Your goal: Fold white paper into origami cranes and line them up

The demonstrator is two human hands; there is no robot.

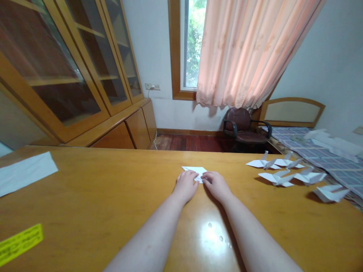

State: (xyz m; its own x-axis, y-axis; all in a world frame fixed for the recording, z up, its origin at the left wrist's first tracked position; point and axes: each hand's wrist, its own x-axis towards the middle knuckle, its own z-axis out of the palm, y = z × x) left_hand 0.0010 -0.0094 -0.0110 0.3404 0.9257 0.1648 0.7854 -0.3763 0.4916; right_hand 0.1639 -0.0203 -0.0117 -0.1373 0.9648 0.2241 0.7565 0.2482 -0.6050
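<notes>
A small piece of folded white paper (199,170) lies flat on the wooden table in front of me, with a pointed corner towards the left. My left hand (186,183) bears down on its left and near part, fingers bent and thumb against the near edge. At the right side, my right hand (216,184) grips the paper's edge with thumb and fingertips. The fingers cover part of the folds. Several folded paper cranes (276,177) stand together on the right of the table, apart from my hands.
On the table's left lie a white paper sheet (25,172) and a yellow label (21,243) with dark writing. Beyond the table (113,211) are a glass-door cabinet (82,109), a brown armchair (244,126), a bed (306,139) and a pink curtain (241,53).
</notes>
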